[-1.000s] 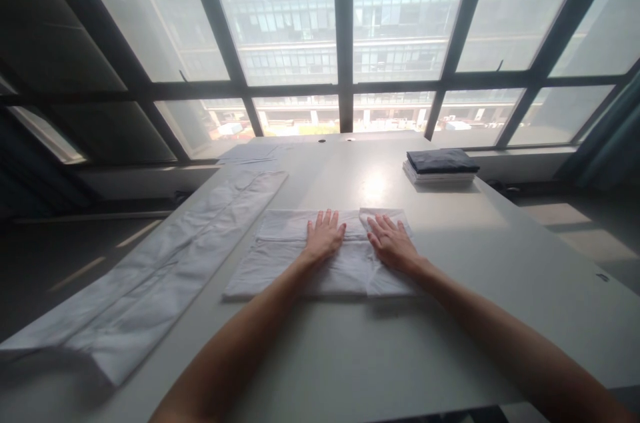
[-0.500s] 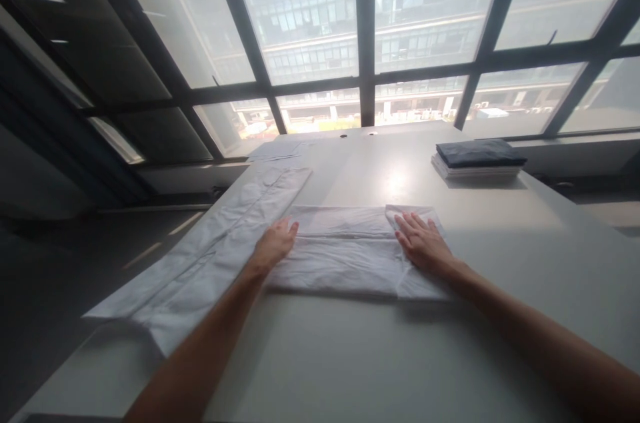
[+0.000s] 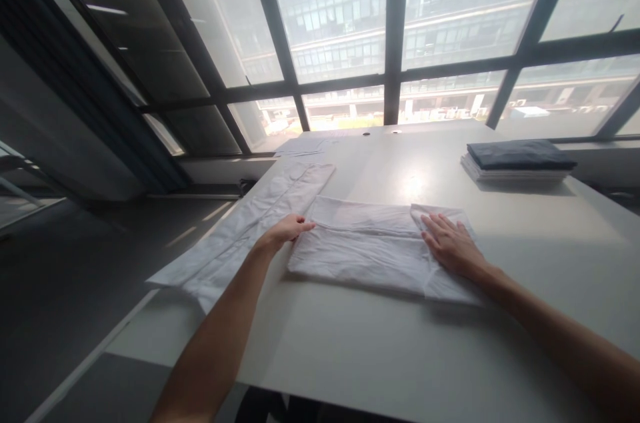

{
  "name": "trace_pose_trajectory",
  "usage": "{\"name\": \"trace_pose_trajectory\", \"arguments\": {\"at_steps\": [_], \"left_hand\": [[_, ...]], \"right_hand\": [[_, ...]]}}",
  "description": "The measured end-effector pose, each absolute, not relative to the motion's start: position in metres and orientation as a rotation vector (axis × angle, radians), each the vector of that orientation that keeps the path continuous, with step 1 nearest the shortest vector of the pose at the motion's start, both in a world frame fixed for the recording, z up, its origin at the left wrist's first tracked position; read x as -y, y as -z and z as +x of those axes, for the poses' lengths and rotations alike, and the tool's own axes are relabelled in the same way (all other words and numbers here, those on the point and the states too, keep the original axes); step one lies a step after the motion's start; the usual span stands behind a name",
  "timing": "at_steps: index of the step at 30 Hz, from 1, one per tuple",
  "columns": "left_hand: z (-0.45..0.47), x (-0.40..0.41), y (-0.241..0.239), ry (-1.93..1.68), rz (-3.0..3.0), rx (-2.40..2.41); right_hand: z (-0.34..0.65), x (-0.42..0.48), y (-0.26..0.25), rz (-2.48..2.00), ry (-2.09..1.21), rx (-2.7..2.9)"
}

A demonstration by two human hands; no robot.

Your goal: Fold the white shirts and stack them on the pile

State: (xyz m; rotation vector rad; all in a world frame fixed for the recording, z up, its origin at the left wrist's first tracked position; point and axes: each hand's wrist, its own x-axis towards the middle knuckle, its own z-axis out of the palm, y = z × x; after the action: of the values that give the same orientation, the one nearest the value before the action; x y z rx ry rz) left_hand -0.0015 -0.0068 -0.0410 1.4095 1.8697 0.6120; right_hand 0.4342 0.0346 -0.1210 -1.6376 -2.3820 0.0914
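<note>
A folded white garment [image 3: 357, 256] lies crosswise on the white table, creased, with a seam running along its length; its exact kind is unclear. At its left edge, my left hand [image 3: 287, 230] pinches the fabric between thumb and fingers, and that edge is slightly raised. My right hand [image 3: 453, 246] rests flat on the folded-over right end, fingers stretched out. Left of my left hand, a second white cloth piece [image 3: 250, 226] is spread at a slant along the table's left side, partly hidden by my forearm.
A neat stack of folded cloths [image 3: 520, 162], dark grey on top and white below, sits at the right back. Several papers [image 3: 305, 145] lie at the far left of the white table [image 3: 325, 336]. Large windows [image 3: 340, 16] stand behind it.
My left hand has gone from lying on the garment to pinching its left edge, now apart from the slanted cloth. My right hand stays flat. The view has turned left.
</note>
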Motion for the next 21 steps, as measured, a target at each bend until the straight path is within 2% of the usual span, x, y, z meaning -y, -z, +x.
{"name": "trace_pose_trajectory", "arguments": {"at_steps": [11,15,21], "left_hand": [[0.014,0.000,0.035,-0.767,1.689,-1.802],[0.032,-0.005,0.008,-0.892,1.610,-1.713],[0.088,-0.022,-0.042,-0.783,1.731,-1.751]], "right_hand": [[0.431,-0.032,0.114,-1.661,-0.099,2.382],[0.430,-0.030,0.110,-1.647,-0.137,2.385],[0.430,-0.031,0.110,-1.639,-0.135,2.386]]}}
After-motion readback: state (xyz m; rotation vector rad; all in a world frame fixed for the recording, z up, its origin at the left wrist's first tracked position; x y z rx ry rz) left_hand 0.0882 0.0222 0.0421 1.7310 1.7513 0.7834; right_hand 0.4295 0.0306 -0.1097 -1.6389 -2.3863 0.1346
